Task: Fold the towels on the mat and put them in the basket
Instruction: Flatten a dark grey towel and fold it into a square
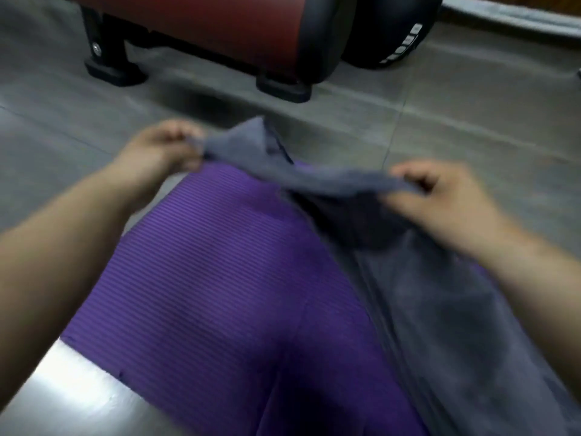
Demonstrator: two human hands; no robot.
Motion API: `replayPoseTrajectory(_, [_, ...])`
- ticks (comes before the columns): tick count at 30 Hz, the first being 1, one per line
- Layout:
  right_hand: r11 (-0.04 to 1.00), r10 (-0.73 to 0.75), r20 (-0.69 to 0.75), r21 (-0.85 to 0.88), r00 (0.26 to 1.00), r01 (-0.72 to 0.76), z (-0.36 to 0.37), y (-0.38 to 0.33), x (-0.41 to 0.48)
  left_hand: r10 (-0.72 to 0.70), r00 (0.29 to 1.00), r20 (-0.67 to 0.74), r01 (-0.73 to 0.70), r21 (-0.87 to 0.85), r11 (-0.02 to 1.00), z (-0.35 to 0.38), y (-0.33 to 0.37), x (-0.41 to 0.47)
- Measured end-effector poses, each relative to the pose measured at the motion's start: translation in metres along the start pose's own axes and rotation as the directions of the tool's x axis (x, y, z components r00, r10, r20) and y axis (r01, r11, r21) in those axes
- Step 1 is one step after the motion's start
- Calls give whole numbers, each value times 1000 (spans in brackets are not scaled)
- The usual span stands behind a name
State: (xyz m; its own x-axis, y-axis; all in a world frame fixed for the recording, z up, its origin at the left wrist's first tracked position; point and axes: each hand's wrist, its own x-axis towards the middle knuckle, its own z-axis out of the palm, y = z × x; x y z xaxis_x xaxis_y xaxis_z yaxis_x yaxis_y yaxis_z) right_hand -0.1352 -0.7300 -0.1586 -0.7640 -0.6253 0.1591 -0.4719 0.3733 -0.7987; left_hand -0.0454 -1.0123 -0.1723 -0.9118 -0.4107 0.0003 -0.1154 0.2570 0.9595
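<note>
i'm watching this through the head cam and it's coming through pretty blurry, so bear with me. the left hand (pixel 163 149) is pinching one far corner of the grey towel (pixel 440 309) and the right hand (pixel 440 196) is pinching the other, with the fingers curling round the cloth on both sides. that far edge is hanging lifted between them, while the rest of the towel is lying flat along the right side of the purple mat (pixel 220 278) and running down toward the bottom of the view.

progress-wise, i'm guessing we're sitting right at the start. this is looking like the first fold just getting going, with nothing creased over yet. i'm only making out this one towel, and no folded one is showing anywhere. the basket isn't showing up in the shot at all, so i'm not able to say whether anything is sitting in it. so i'm reckoning the folding and the drop-off are both waiting to be done.

beyond the mat a red padded roller (pixel 220 26) is standing on black feet on the grey floor (pixel 471 105).
</note>
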Motion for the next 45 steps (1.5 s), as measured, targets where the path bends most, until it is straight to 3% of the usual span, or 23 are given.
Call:
replayPoseTrajectory(3, [995, 68, 324, -87, 943, -42, 74, 27, -51, -149, 988, -31, 152, 175, 973, -20, -68, -54])
replayPoseTrajectory(4, [988, 117, 454, -144, 883, -56, 99, 36, -70, -219, 974, -63, 228, 215, 950, -23, -87, -72])
replayPoseTrajectory(6, [960, 248, 687, -271, 684, -75, 140, 48, -106, -334, 934, -125, 357, 325, 876, -28, -125, -104])
replayPoseTrajectory(8, [944, 315, 778, -313, 543, -99, 165, 53, -132, -422, 895, -148, 441, 440, 782, -29, -154, -129])
replayPoseTrajectory(9, [946, 316, 777, -300, 545, -121, 171, 55, -138, -455, 876, -159, 471, 484, 738, -29, -163, -139])
replayPoseTrajectory(10, [955, 291, 749, -269, 595, -129, 174, 57, -139, -458, 873, -169, 472, 529, 705, -27, -170, -146])
replayPoseTrajectory(12, [959, 272, 607, -232, 747, -161, 171, 64, -129, -427, 887, -177, 434, 635, 638, -27, -174, -157])
replayPoseTrajectory(14, [948, 174, 317, -310, 932, -71, 161, 87, -106, -487, 870, -78, 350, 793, 499, -30, -172, -159])
replayPoseTrajectory(15, [926, 148, 152, -368, 977, -83, 153, 100, -93, -558, 830, -16, 301, 855, 423, -35, -170, -157])
replayPoseTrajectory(17, [847, 234, -58, -478, 971, -233, 133, 119, -61, -681, 730, 58, 295, 872, 391, -42, -157, -147])
replayPoseTrajectory(18, [777, 342, -84, -535, 936, -332, 124, 126, -46, -687, 724, 67, 312, 856, 412, -44, -152, -137])
replayPoseTrajectory(20, [655, 579, -84, -543, 811, -524, 108, 143, -26, -591, 806, 22, 368, 764, 530, -37, -143, -103])
replayPoseTrajectory(22, [600, 703, -65, -480, 708, -640, 106, 152, -17, -342, 940, -10, 253, 694, 674, -14, -138, -56])
replayPoseTrajectory(23, [586, 734, -47, -459, 677, -667, 109, 153, -18, -233, 972, -15, 183, 672, 718, 2, -140, -29])
replayPoseTrajectory(25, [565, 764, 8, -489, 645, -664, 119, 151, -26, -158, 987, 23, 100, 680, 726, 40, -150, 23])
replayPoseTrajectory(28, [565, 743, 57, -588, 667, -579, 130, 143, -42, -232, 953, 196, 19, 724, 690, 93, -167, 75])
replayPoseTrajectory(30, [532, 765, 73, -632, 640, -564, 133, 141, -49, -279, 929, 244, -12, 772, 635, 116, -176, 90])
replayPoseTrajectory(32, [495, 785, 62, -660, 616, -565, 130, 142, -48, -279, 933, 229, -13, 794, 608, 127, -182, 95])
replayPoseTrajectory(35, [488, 743, -48, -644, 668, -589, 115, 142, -30, -155, 981, 119, 13, 751, 660, 118, -182, 103])
replayPoseTrajectory(39, [614, 585, -206, -519, 784, -594, 101, 138, 23, -17, 995, -94, 79, 706, 704, 85, -164, 136])
replayPoseTrajectory(43, [790, 510, -224, -260, 830, -556, 104, 134, 67, -43, 996, -80, 83, 603, 794, 68, -147, 140])
replayPoseTrajectory(45, [783, 526, -157, -295, 836, -548, 113, 137, 54, -93, 992, -86, 126, 623, 772, 63, -152, 112])
